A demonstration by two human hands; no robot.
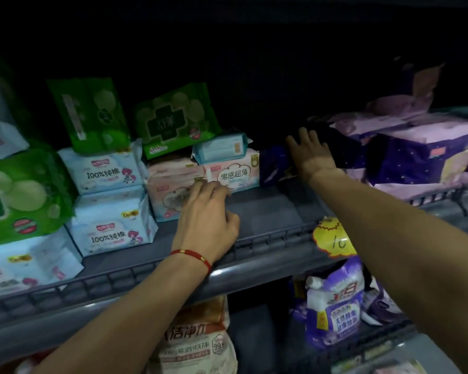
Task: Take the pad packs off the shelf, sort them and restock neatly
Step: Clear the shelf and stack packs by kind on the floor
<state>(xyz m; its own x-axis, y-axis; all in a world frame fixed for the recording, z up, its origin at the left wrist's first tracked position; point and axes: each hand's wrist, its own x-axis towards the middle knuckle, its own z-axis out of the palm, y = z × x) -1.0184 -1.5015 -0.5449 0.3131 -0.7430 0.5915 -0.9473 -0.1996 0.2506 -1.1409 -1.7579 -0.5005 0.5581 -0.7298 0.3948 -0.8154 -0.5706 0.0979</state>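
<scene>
My left hand [206, 209] touches a pink soft pad pack [173, 190] with bent fingers; my right hand [312, 155], fingers wide, rests on a dark purple pack [274, 167].

Left hand [208, 211] touches pink pack [173, 190]; right hand [310, 155] on dark pack [273, 166].

Both forearms are bare, no sleeves reaching into view. The left hand [204, 211] has a thin red cord bracelet [192, 255] with small gold beads at the wrist. The right hand [310, 155] wears nothing.
</scene>
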